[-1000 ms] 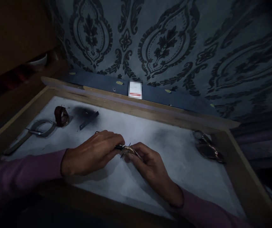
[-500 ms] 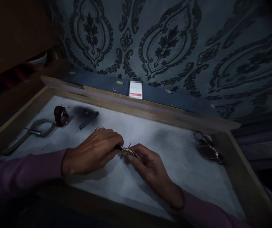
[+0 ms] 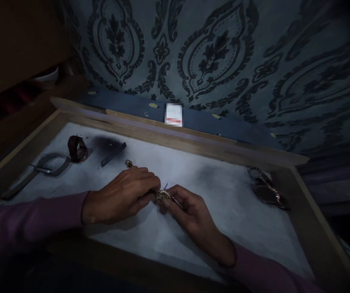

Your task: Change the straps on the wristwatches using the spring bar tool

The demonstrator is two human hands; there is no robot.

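Over the white-lined drawer, my right hand (image 3: 190,213) is closed on a wristwatch (image 3: 162,197), with the thumb against its round, gold-toned case. My left hand (image 3: 126,193) pinches the dark strap where it meets the case. A gold-toned buckle (image 3: 129,163) sticks out beyond the left knuckles; the rest of the strap is hidden by that hand. On the drawer's left side lie a brown wristwatch (image 3: 77,149) with its strap looped and a grey strap or belt-like item (image 3: 52,164). Near them is a flat dark strip (image 3: 113,154).
A shallow wooden drawer (image 3: 193,144) surrounds the work area, its rim raised on all sides. Folded dark glasses (image 3: 268,189) appear to lie at the right. Behind the far rim, a blurred white card (image 3: 173,114) stands against the blue ledge (image 3: 117,101) below patterned wallpaper.
The watch case has turned slightly so its round face shows more. My left hand has shifted a little, and more of the gold-toned buckle shows. The right hand stays nearly still.
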